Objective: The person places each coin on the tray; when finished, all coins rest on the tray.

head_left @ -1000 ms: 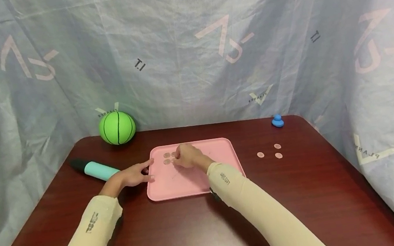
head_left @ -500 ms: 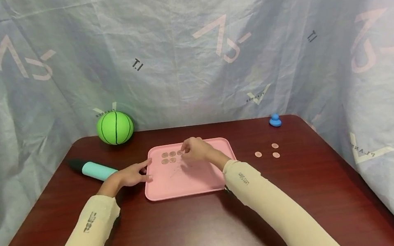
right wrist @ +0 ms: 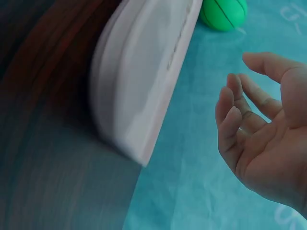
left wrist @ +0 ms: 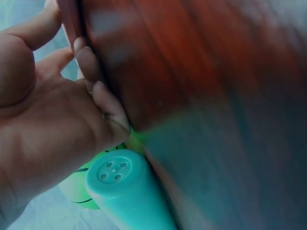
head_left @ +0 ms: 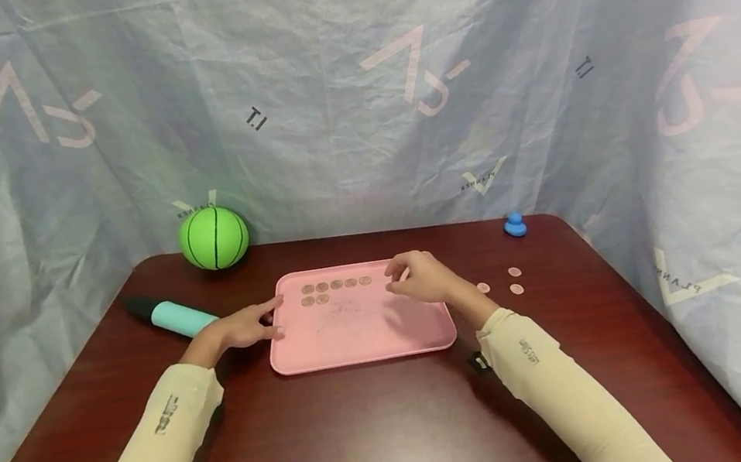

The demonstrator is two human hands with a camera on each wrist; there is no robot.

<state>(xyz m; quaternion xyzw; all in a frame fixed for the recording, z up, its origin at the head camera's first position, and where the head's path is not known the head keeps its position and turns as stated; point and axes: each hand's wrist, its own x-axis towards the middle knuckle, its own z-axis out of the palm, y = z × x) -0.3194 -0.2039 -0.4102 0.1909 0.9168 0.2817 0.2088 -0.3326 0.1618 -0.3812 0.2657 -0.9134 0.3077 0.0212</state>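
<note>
A pink tray [head_left: 363,333] lies on the table. On it sit several small coin-like discs [head_left: 336,285] in two rows near the far left. My left hand [head_left: 243,329] rests its spread fingertips on the tray's left rim. In the left wrist view, the same hand's fingers [left wrist: 86,62] lie along that edge. Above the right part of the tray, my right hand [head_left: 422,279] has its thumb and fingers parted. The right wrist view shows nothing between the fingers of this hand [right wrist: 268,134], with the tray's side [right wrist: 148,96] to its left.
Three loose discs [head_left: 517,289] lie on the table right of the tray, one beside my right forearm. A blue rubber duck-like toy [head_left: 515,225] stands at the back right, a green ball [head_left: 214,238] at the back left. A turquoise cylinder [head_left: 181,317] with a dark end lies behind my left hand.
My right hand has moved right across the tray, away from the discs, and its fingers have parted. More discs of the far row now show. The left hand stays on the rim.
</note>
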